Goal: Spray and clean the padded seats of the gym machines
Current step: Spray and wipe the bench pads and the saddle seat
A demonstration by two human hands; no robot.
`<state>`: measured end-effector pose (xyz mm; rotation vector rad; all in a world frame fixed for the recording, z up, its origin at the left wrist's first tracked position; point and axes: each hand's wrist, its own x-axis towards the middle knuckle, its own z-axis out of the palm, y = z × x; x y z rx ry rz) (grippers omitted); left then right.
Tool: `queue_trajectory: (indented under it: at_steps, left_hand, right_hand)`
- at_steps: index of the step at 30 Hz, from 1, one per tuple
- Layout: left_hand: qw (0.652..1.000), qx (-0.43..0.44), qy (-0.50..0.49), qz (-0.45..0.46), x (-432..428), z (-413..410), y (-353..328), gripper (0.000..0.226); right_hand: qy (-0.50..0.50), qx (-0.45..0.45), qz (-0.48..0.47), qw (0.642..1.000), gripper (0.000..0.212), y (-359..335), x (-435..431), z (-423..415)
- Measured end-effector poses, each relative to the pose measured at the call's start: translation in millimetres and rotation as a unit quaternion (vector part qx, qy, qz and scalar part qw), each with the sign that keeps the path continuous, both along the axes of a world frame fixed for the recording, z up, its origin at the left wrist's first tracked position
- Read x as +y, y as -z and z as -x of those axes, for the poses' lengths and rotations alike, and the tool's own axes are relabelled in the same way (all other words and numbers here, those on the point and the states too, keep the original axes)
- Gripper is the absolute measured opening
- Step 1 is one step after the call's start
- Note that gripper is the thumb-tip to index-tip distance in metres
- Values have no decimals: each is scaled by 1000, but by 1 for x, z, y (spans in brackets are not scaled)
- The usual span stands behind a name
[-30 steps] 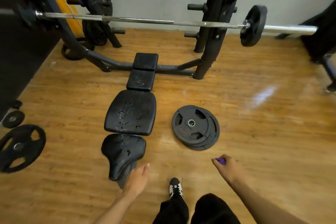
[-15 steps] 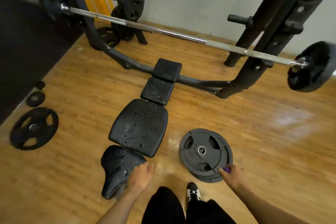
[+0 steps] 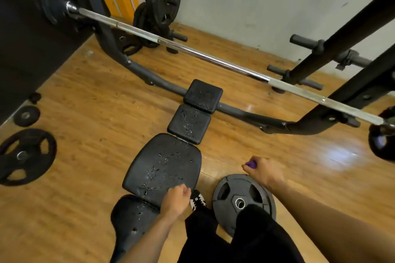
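Note:
A black padded bench lies lengthwise in front of me. Its seat pad (image 3: 132, 215) is nearest, then the wide back pad (image 3: 162, 166), then two small pads (image 3: 189, 127) towards the rack. The padding is cracked and speckled with light flecks. My left hand (image 3: 176, 200) hangs over the near right corner of the back pad, fingers loosely curled, holding nothing I can see. My right hand (image 3: 264, 171) is closed round a small purple object (image 3: 250, 164), of which only a tip shows, above the floor right of the bench.
A loaded barbell (image 3: 213, 57) crosses the rack (image 3: 333, 113) above the bench's far end. A stack of weight plates (image 3: 241, 200) lies right of the bench by my shoe (image 3: 197, 199). More plates (image 3: 25, 156) lie on the wooden floor at left.
I have stepped closer to the bench, so it now sits larger and nearer. My left hand moved up from the seat pad to the back pad's corner. My right hand rose past the plate stack.

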<state>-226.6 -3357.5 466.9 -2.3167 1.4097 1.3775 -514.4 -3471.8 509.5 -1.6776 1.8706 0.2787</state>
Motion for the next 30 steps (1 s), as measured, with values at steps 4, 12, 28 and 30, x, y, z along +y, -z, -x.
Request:
queue_trajectory:
  at_steps: [4,12,28,30]
  left_hand:
    - [999,31,-5,-23,-29,-15,0,36]
    - [995,78,-41,-42,-37,-21,3,41]
    - [975,57,-214,-26,-101,-12,83,36]
    - [972,45,-230,-8,-135,-4,104,35]
  right_hand:
    - [-16,-23,42,999,32,-27,-54,-27]
    - [-43,-14,28,999,26,-36,-104,-59]
    - [-206,-13,-48,977,25,112,-210,-117]
    - [-200,-32,-50,978,26,145,-231,-123]
